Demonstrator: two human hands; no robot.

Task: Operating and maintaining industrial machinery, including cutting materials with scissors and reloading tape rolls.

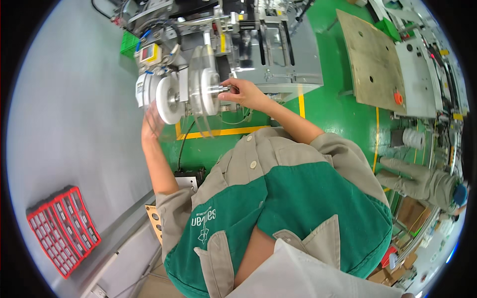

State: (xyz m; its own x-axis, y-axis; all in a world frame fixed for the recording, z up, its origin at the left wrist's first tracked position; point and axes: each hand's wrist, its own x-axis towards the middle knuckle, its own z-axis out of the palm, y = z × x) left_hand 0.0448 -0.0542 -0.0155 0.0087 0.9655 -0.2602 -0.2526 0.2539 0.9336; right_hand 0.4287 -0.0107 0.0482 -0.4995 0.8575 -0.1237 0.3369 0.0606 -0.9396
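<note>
A spindle with white round discs is mounted on the front of a machine. My left hand [150,124] is at the left side of the near white disc [167,100]; its fingers are smeared by motion and I cannot tell whether they grip anything. My right hand [244,94] has its thumb and fingers closed around the metal shaft end [223,89] on the right. Just left of that shaft end is a second white disc [210,92]. Large clear round plates [198,79] stand between the discs, blurred at their edges.
The machine [278,54] fills the area ahead, with a small yellow-framed gauge [149,53] at its left. A grey wall or panel borders the left, with a red rack of small drawers [64,231]. A wooden-topped table [370,59] stands to the right. Another person [427,181] is at far right.
</note>
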